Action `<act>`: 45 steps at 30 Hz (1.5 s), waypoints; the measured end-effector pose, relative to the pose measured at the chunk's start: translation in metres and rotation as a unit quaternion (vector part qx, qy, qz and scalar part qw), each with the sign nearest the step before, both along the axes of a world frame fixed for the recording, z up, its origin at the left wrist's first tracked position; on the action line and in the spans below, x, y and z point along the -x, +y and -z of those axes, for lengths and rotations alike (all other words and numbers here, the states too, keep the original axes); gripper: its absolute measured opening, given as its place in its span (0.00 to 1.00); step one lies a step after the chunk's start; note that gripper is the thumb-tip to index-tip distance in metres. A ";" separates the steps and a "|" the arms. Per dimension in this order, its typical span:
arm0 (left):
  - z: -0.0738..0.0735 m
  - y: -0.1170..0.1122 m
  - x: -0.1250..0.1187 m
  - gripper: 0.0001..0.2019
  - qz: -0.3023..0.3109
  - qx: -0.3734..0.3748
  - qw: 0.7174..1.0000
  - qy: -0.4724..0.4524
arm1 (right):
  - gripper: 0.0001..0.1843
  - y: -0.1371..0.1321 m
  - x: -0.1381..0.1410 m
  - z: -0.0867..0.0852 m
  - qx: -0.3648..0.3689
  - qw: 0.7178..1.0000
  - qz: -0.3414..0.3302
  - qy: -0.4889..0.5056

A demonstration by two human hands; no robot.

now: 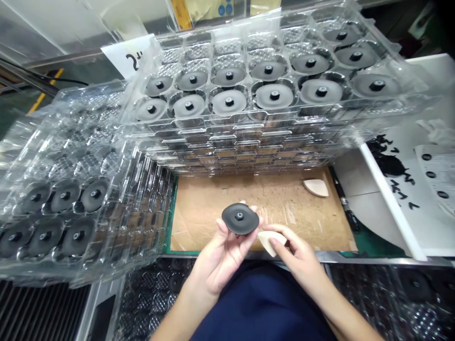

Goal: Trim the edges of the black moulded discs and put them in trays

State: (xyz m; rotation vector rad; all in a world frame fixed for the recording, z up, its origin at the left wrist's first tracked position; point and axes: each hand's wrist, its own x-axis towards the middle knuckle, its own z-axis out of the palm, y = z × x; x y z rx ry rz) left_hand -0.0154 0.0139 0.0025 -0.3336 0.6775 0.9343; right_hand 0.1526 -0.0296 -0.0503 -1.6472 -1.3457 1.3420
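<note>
A round black disc [232,224] with a small raised hub in its middle rests in my left hand [224,258], whose fingers hold it by the rim. My right hand [296,253] pinches a pale, wedge-shaped block [267,241] between thumb and fingers. The block is close to the disc's lower right edge; whether they touch I cannot tell. Both hands are above the near edge of a brown cardboard sheet [206,199]. A second pale wedge [316,187] lies at the sheet's far right.
Beyond the cardboard rises a stack of clear plastic trays [249,116], the top one with black discs in several pockets. Another tray stack [117,189] stands on the left. To the right, a white divider [387,199] borders a white surface with black scraps [393,166].
</note>
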 end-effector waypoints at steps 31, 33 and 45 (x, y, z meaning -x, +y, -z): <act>-0.003 -0.010 0.003 0.28 0.093 -0.140 0.971 0.171 | 0.12 0.043 0.025 -0.091 -0.260 0.928 -0.258 -0.061; -0.003 -0.010 0.007 0.27 0.106 -0.142 0.971 0.158 | 0.11 0.036 0.013 -0.091 -0.231 0.930 -0.275 -0.076; -0.001 -0.021 0.018 0.28 0.071 -0.147 0.984 0.075 | 0.16 0.068 0.018 -0.079 -0.422 0.865 -0.230 -0.143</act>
